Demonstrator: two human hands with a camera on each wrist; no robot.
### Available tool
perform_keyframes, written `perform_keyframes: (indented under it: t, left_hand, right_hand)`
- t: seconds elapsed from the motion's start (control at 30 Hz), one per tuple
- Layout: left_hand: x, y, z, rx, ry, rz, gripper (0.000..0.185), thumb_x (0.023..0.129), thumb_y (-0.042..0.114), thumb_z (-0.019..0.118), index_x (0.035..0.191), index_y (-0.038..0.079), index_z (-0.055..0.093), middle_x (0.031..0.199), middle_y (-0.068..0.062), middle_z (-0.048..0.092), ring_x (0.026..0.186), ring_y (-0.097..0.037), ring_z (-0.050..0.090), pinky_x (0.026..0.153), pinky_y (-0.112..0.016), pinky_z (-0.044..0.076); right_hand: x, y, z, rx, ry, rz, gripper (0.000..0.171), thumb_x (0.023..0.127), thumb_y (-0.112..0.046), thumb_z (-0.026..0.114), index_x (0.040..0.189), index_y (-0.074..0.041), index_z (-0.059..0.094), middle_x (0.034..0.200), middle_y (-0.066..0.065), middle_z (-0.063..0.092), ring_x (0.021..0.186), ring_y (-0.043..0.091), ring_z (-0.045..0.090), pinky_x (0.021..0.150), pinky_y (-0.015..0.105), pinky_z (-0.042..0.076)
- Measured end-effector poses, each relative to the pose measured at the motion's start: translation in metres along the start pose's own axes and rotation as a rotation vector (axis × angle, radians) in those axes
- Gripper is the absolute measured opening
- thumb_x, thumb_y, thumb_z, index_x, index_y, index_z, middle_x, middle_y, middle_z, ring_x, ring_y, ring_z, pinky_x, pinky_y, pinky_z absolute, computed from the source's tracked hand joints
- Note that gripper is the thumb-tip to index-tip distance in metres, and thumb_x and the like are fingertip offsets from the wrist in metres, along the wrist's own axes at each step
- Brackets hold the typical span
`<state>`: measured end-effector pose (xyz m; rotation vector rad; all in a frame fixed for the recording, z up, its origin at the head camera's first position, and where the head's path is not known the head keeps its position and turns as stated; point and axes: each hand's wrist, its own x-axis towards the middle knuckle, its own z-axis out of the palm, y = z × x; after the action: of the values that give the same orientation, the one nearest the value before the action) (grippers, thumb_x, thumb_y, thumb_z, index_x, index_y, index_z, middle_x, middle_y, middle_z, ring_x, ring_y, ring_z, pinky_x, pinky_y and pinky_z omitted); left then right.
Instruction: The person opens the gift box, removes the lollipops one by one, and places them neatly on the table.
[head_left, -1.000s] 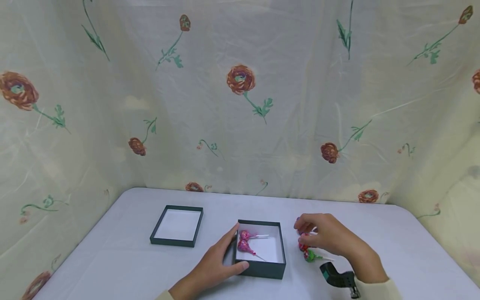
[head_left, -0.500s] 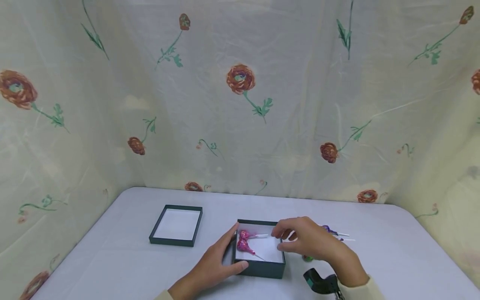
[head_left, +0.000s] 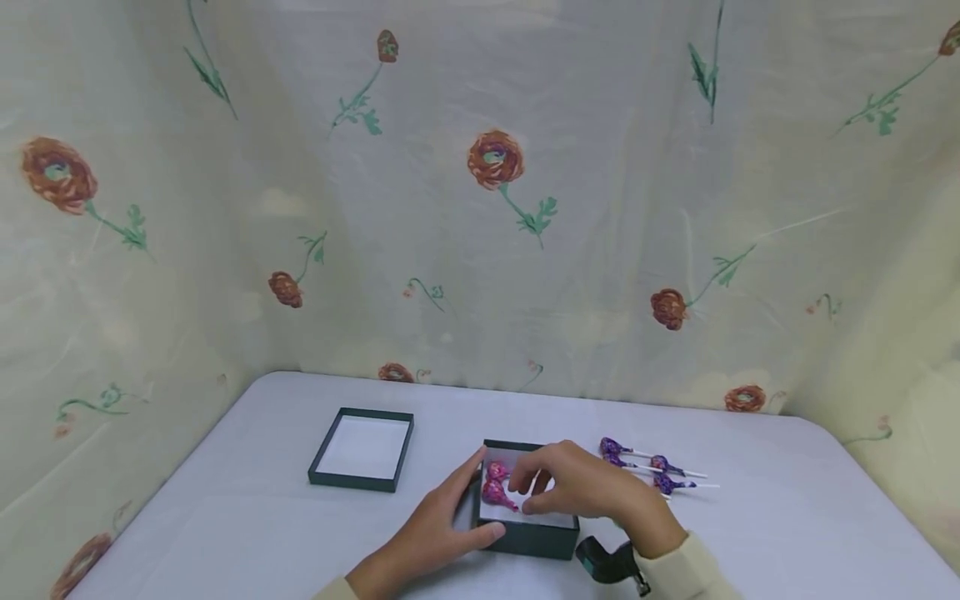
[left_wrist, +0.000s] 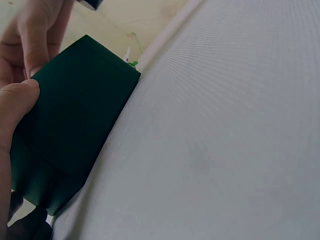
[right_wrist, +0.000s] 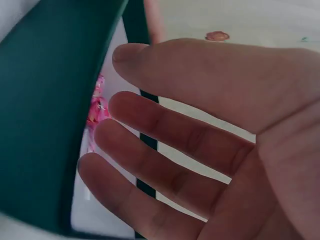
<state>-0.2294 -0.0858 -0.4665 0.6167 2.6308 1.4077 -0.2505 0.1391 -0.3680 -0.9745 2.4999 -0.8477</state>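
Note:
A dark green box (head_left: 532,540) with a white inside stands on the table, its top uncovered. My left hand (head_left: 438,521) grips it at the left, thumb at the near wall and fingers along the left side; the left wrist view shows the thumb (left_wrist: 17,100) against the green wall. Two pink-wrapped lollipops (head_left: 495,492) lie in the box's left part. Over the opening hovers my right hand (head_left: 573,483), fingers bent loosely and fingertips close to those lollipops. In the right wrist view, nothing shows between its spread fingers (right_wrist: 135,107).
Several purple-wrapped lollipops (head_left: 663,483) lie on the table to the right of the box, sticks pointing right. A shallow dark green lid (head_left: 352,481) lies at the left, white inside up. A black wrist mount (head_left: 603,561) hangs under the right wrist.
My right hand has moved left from the red and green lollipops on the table to above the box, uncovering the purple ones. The left hand keeps its hold on the box.

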Motion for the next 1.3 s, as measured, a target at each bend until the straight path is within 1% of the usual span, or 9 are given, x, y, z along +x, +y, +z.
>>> perform_keyframes:
  t: [0.17, 0.33, 0.47, 0.67, 0.87, 0.97, 1.1, 1.2, 1.3]
  left_hand:
    - [0.001, -0.002, 0.001, -0.005, -0.005, 0.007, 0.090, 0.081, 0.058, 0.066, 0.153, 0.039, 0.016, 0.156, -0.001, 0.029, 0.137, -0.028, 0.034, 0.103, -0.063, 0.033]
    - [0.002, -0.002, 0.001, 0.004, -0.001, 0.015, 0.090, 0.082, 0.059, 0.065, 0.153, 0.039, 0.015, 0.155, -0.001, 0.030, 0.132, -0.025, 0.039, 0.102, -0.060, 0.037]
    - [0.003, -0.004, 0.000, 0.015, 0.003, 0.021, 0.090, 0.082, 0.061, 0.064, 0.153, 0.039, 0.015, 0.155, -0.001, 0.031, 0.130, -0.024, 0.040, 0.101, -0.059, 0.038]
    - [0.002, -0.005, 0.000, 0.019, 0.006, 0.038, 0.090, 0.082, 0.060, 0.065, 0.154, 0.038, 0.015, 0.155, -0.001, 0.030, 0.133, -0.024, 0.039, 0.103, -0.059, 0.036]
    - [0.002, -0.005, 0.000, 0.024, 0.010, 0.050, 0.090, 0.082, 0.061, 0.064, 0.154, 0.038, 0.015, 0.155, 0.000, 0.030, 0.132, -0.023, 0.039, 0.103, -0.058, 0.037]
    - [0.002, -0.004, 0.000, 0.028, 0.014, 0.052, 0.090, 0.082, 0.060, 0.064, 0.154, 0.037, 0.016, 0.155, -0.001, 0.030, 0.133, -0.025, 0.039, 0.103, -0.059, 0.037]
    - [0.003, -0.003, -0.001, 0.022, 0.013, 0.046, 0.089, 0.083, 0.058, 0.064, 0.154, 0.036, 0.016, 0.155, -0.002, 0.030, 0.133, -0.026, 0.039, 0.103, -0.060, 0.036]
    - [0.002, -0.003, 0.000, 0.023, 0.011, 0.040, 0.089, 0.083, 0.058, 0.064, 0.154, 0.037, 0.016, 0.155, -0.002, 0.030, 0.133, -0.025, 0.039, 0.103, -0.059, 0.037]
    - [0.002, -0.004, 0.000, 0.023, 0.009, 0.038, 0.088, 0.083, 0.058, 0.065, 0.154, 0.037, 0.017, 0.155, -0.001, 0.030, 0.132, -0.024, 0.040, 0.104, -0.058, 0.037]
  right_hand:
    - [0.009, 0.003, 0.006, 0.015, -0.040, 0.002, 0.017, 0.083, -0.009, 0.073, 0.099, -0.013, 0.074, 0.092, -0.003, 0.069, 0.081, 0.010, 0.063, 0.070, 0.021, 0.053]
    - [0.018, 0.006, 0.012, -0.005, -0.066, -0.021, 0.014, 0.082, -0.007, 0.073, 0.094, -0.014, 0.074, 0.087, -0.004, 0.068, 0.077, 0.008, 0.063, 0.067, 0.021, 0.052]
    - [0.026, 0.008, 0.016, 0.011, -0.098, -0.025, 0.013, 0.082, -0.006, 0.073, 0.094, -0.013, 0.074, 0.085, -0.006, 0.068, 0.075, 0.006, 0.061, 0.066, 0.021, 0.052]
    - [0.034, 0.010, 0.022, 0.009, -0.144, -0.037, 0.011, 0.084, -0.006, 0.073, 0.092, -0.013, 0.075, 0.086, -0.006, 0.068, 0.075, 0.003, 0.059, 0.071, 0.019, 0.051]
    - [0.038, 0.011, 0.025, 0.002, -0.142, -0.064, 0.011, 0.083, -0.005, 0.073, 0.091, -0.012, 0.075, 0.086, -0.003, 0.069, 0.075, 0.001, 0.058, 0.072, 0.019, 0.051]
    - [0.039, 0.012, 0.027, 0.010, -0.135, -0.044, 0.011, 0.082, -0.006, 0.073, 0.091, -0.013, 0.075, 0.086, -0.003, 0.069, 0.075, 0.001, 0.058, 0.072, 0.019, 0.050]
    - [0.040, 0.012, 0.028, 0.021, -0.125, -0.011, 0.011, 0.082, -0.007, 0.074, 0.090, -0.014, 0.076, 0.084, -0.007, 0.068, 0.075, 0.002, 0.059, 0.073, 0.019, 0.050]
    - [0.040, 0.012, 0.029, 0.024, -0.124, -0.002, 0.010, 0.083, -0.007, 0.074, 0.090, -0.013, 0.076, 0.083, -0.010, 0.068, 0.076, 0.002, 0.060, 0.073, 0.019, 0.051]
    - [0.040, 0.012, 0.029, 0.027, -0.129, -0.005, 0.010, 0.083, -0.007, 0.074, 0.091, -0.013, 0.076, 0.085, -0.008, 0.069, 0.076, 0.002, 0.061, 0.074, 0.019, 0.051]
